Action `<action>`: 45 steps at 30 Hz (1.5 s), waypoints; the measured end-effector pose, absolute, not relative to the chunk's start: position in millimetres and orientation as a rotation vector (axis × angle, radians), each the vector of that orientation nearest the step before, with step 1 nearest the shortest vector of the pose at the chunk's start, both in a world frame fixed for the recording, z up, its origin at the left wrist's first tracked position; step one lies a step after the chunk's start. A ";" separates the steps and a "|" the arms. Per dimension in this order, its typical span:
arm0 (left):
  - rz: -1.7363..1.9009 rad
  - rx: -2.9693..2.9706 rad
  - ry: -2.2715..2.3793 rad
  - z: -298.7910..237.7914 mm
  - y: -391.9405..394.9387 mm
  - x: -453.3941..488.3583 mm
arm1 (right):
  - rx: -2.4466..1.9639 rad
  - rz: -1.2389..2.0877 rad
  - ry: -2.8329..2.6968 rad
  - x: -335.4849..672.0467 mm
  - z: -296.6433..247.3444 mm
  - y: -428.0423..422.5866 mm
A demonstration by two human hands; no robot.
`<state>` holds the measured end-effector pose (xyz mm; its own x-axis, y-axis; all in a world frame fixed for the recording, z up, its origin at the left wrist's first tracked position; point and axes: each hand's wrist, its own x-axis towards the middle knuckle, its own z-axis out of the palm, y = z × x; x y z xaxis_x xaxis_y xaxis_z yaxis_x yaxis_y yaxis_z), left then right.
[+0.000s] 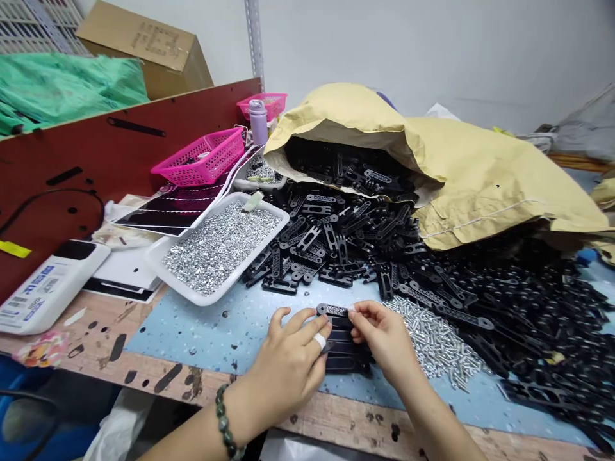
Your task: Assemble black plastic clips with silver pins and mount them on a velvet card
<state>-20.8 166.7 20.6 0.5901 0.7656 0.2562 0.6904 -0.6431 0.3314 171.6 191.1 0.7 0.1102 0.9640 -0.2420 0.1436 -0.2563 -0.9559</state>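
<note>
Across the worktop (346, 416), two white trays (156, 256) of metal bits; one left hand (288, 358), grip open, fingertips on several lined-up black bars (342, 337); one right hand (384, 336), grip pinched closed at the farthest bar's right end; one heap of silver pins (439, 346).

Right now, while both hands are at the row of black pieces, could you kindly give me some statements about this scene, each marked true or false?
1. The left hand wears a pale ring. True.
2. The beaded bracelet is on the right wrist. False: it is on the left one.
3. The purple bottle stands upright. True.
4. The silver pins lie in the white tray. False: they lie loose on the blue surface.
5. The right hand has its fingers at one end of a black piece. True.
6. The left paper sack is sealed. False: its mouth is open.
</note>
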 end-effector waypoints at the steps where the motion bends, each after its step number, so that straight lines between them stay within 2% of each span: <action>1: 0.563 2.627 1.211 20.4 167.0 -20.9 | -1.563 1.241 -1.130 171.8 0.8 191.2; 24: 0.619 2.581 1.226 14.5 171.1 -9.9 | -1.603 1.328 -1.192 175.3 7.2 196.1; 32: 0.638 2.574 1.249 11.3 168.6 -7.6 | -1.741 1.004 -1.601 172.9 10.0 197.2; 39: 0.666 2.254 1.216 37.9 179.1 -14.7 | -1.902 0.299 -2.020 175.5 20.4 192.7; 41: 0.721 2.156 1.192 40.1 181.6 -20.0 | -1.770 0.150 -2.031 174.0 24.7 187.5; 45: 0.724 2.100 1.011 38.8 182.6 -29.1 | -1.207 0.330 -2.027 161.6 39.8 175.3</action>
